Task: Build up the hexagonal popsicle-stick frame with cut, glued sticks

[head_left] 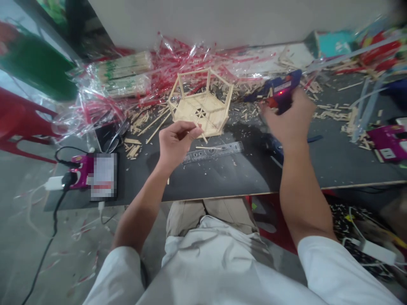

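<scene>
Between thumb and fingertips, my left hand (178, 142) pinches a short wooden stick (203, 136), just in front of a hexagonal frame (193, 111) built of thin wooden sticks. My right hand (294, 118) is wrapped round a dark blue hot glue gun (282, 89) with a small red light, held to the right of the frame; motion blurs it somewhat. Below my left hand lies a clear ruler (229, 149) with another short stick on it. A dark blue tool (271, 144), partly hidden by my right hand, rests on the table.
Cut stick pieces (133, 146) and scraps litter the dark table (216, 180). Bundled sticks (124, 72) and red-and-clear plastic wrappers (187, 53) crowd the back. A phone (103, 176) and a purple power strip (81, 169) with cables sit left; another purple strip (388, 142) is right.
</scene>
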`<state>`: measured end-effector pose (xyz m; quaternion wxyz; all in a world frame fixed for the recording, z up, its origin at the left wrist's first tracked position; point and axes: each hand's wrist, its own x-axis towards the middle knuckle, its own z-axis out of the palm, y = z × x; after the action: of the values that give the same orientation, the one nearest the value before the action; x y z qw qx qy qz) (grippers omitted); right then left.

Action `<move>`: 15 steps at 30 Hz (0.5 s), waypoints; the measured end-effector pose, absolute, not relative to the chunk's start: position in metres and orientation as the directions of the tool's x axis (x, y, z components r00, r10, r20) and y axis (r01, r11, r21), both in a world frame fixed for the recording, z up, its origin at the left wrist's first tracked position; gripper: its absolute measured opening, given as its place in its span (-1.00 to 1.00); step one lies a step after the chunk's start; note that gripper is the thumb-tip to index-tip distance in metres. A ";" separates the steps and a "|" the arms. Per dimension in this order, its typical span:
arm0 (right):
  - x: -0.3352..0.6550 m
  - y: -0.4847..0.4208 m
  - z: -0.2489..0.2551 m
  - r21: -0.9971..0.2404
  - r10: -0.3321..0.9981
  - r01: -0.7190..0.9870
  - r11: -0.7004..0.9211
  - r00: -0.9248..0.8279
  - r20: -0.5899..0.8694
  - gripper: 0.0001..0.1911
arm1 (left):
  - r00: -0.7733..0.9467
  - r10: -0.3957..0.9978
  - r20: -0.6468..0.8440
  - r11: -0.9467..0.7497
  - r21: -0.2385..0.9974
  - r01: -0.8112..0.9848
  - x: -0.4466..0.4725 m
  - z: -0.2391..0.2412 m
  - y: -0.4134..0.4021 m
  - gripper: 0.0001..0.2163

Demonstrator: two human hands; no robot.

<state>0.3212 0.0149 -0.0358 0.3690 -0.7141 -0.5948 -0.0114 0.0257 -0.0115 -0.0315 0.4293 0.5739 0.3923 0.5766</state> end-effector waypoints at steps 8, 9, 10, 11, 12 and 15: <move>0.355 0.037 -0.067 -0.350 0.746 0.919 -0.181 0.360 0.560 -0.72 | 0.257 0.904 0.340 -0.418 0.830 0.370 0.025 0.021 0.010 -0.95; 0.352 0.036 -0.065 -0.345 0.698 0.935 -0.085 0.303 0.649 -0.76 | 0.276 0.909 0.313 -0.399 0.846 0.354 0.026 0.028 0.016 -0.94; 0.346 0.033 -0.061 -0.328 0.645 0.945 0.024 0.236 0.727 -0.81 | 0.296 0.911 0.287 -0.379 0.865 0.329 0.028 0.035 0.023 -0.92; 0.337 0.029 -0.054 -0.290 0.603 0.946 0.143 0.149 0.784 -0.85 | 0.322 0.911 0.258 -0.357 0.884 0.301 0.029 0.041 0.029 -0.91; 0.327 0.023 -0.046 -0.239 0.580 0.938 0.252 0.051 0.813 -0.88 | 0.344 0.910 0.233 -0.335 0.901 0.275 0.032 0.047 0.034 -0.92; 0.293 0.008 -0.020 -0.103 0.617 0.851 0.514 -0.283 0.735 -0.88 | 0.445 0.886 0.130 -0.271 0.924 0.271 0.038 0.061 0.043 -0.94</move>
<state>0.2925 0.0078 -0.0204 0.3743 -0.4673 -0.7855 -0.1569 0.0381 0.0434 0.0613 0.4509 0.7207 0.4013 0.3410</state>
